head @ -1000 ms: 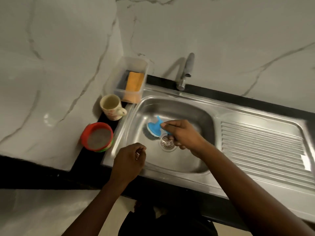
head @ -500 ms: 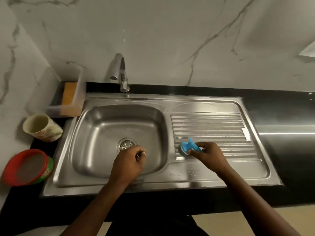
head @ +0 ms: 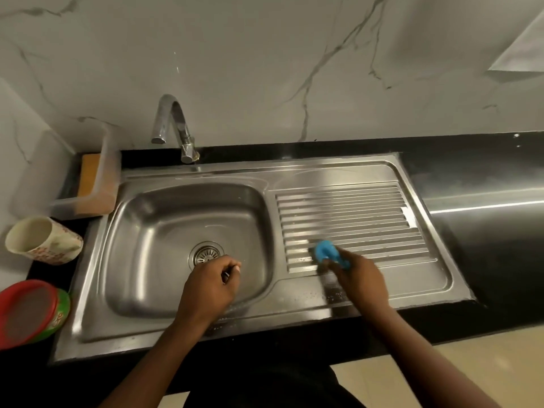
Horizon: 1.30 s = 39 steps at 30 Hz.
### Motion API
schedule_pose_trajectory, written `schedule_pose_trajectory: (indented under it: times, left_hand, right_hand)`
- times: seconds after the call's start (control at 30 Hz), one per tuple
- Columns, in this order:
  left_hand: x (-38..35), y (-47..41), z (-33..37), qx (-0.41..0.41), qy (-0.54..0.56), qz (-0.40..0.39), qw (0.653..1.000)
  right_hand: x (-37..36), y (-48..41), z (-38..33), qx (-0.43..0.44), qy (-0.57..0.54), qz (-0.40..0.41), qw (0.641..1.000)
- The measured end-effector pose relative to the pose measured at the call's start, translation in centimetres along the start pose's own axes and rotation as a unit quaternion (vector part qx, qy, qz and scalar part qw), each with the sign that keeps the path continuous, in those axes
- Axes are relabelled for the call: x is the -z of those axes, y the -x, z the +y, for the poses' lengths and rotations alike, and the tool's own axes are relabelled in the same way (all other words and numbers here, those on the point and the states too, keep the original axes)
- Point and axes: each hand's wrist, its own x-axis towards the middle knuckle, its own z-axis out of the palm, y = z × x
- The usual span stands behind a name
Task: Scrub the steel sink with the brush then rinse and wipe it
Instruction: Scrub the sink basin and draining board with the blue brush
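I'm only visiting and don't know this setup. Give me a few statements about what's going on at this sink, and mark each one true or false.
1. The right hand holds the blue brush against the ribbed drainboard. True.
2. Water is pouring from the tap. False: no stream shows below its spout.
3. The left hand is over the basin, close to the drain. True.
4. The mug sits to the right of the sink. False: it sits to the left of it, just behind the red-lidded container.
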Motion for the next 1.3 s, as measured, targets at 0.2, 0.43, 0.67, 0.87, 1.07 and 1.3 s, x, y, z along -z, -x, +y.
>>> schedule_pose_trajectory:
  times: [0.2, 0.43, 0.67, 0.87, 1.07, 1.3]
  left_hand:
    - [-0.9, -0.1, 0.9, -0.004, 0.004, -0.014, 1.000]
    - [-2.5, -0.3, 2.5, -0.023, 0.009, -0.049, 0.999]
    - [-2.6, -0.6, 2.5, -0.029, 0.000, -0.068, 0.997]
    - [-3.0, -0.6, 3.0, -0.033, -0.005, -0.076, 0.997]
    - [-3.2, -1.2, 4.5, -0.041, -0.009, -0.070, 0.997]
    - [-3.0, -1.4, 4.4, -0.036, -0.002, -0.070, 0.997]
  right_hand:
    - [2.2, -0.5, 0.7, -0.089, -0.047, 0.064, 0.993]
    - [-5.3, 2.1, -7.7, 0.023, -0.005, -0.034, 0.999]
    - [3.6, 0.0, 3.3, -0.074, 0.003, 0.017, 0.997]
    - [2.4, 0.0, 2.3, -0.096, -0.066, 0.051, 0.992]
    - [-3.8, 4.1, -6.6, 0.038, -0.003, -0.055, 0.998]
    - [4.6, 1.3, 8.0, -0.088, -0.017, 0.032, 0.996]
